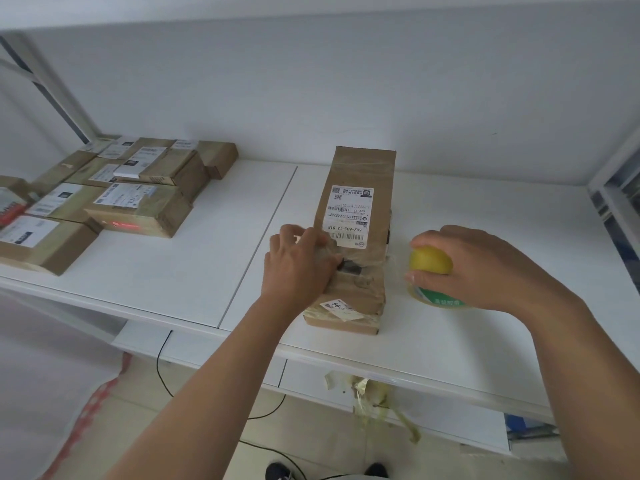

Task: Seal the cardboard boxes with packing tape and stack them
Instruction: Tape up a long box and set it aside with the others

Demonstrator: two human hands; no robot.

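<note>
A long brown cardboard box (pixel 356 216) with a white shipping label lies on the white table (pixel 207 271), its length running away from me. My left hand (pixel 298 265) rests on the box's left side near its front half, fingers curled over the top edge and pressing clear tape there. My right hand (pixel 485 268) grips a yellow tape dispenser (pixel 431 259) with a roll of packing tape (pixel 440 299), standing on the table just right of the box. A clear strip of tape runs from the roll towards the box.
Several sealed brown boxes (pixel 138 209) with labels are laid out at the table's left. Crumpled tape scraps (pixel 374 393) hang from the table's front edge. A black cable (pixel 162 368) trails below. A white wall stands behind, and a shelf frame (pixel 613 188) at the right.
</note>
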